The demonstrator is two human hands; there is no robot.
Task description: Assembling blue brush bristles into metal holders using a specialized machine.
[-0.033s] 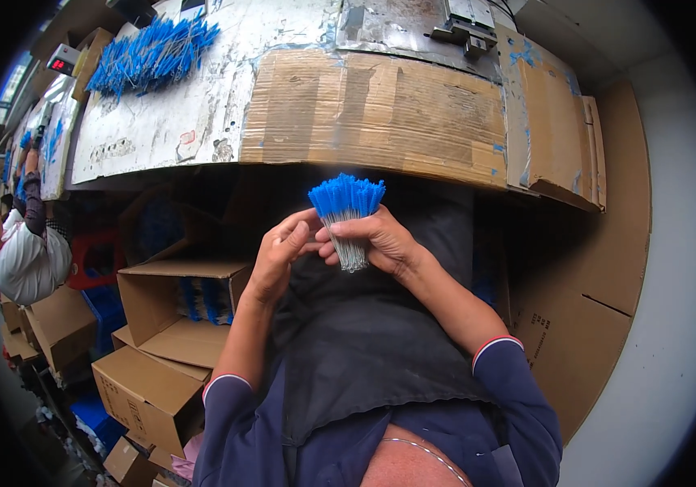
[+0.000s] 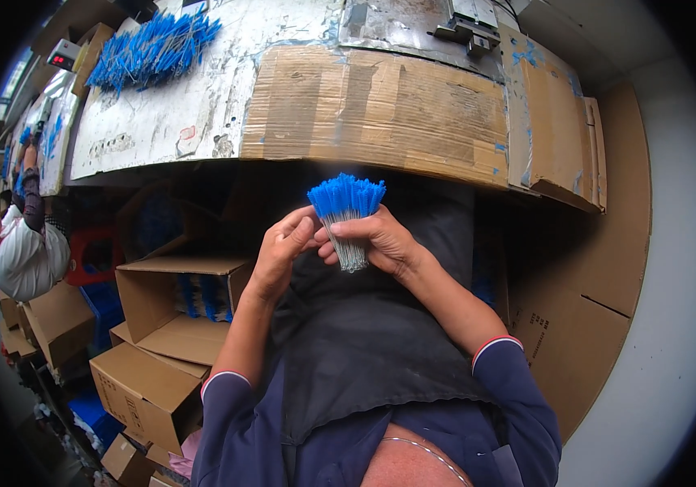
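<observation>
A bunch of thin wire brushes [image 2: 347, 199] stands roughly upright in front of my dark apron, blue bristle ends up and looped bare wire ends down. My right hand [image 2: 386, 242] is closed round it from the right, the thumb lying across the wires. On the other side is my left hand [image 2: 284, 243], its thumb raised and apart from the fingers. Those fingers reach toward the bunch and the right fingertips; whether they touch the wires I cannot tell. Nothing shows in the left palm.
Beyond my hands runs a worktable edge covered by a cardboard sheet [image 2: 372, 109]. A heap of blue brushes [image 2: 153, 50] lies far left, a metal fixture [image 2: 469, 32] far right. Open cardboard boxes [image 2: 149, 390] stack at my left. A co-worker [image 2: 30, 252] works further left.
</observation>
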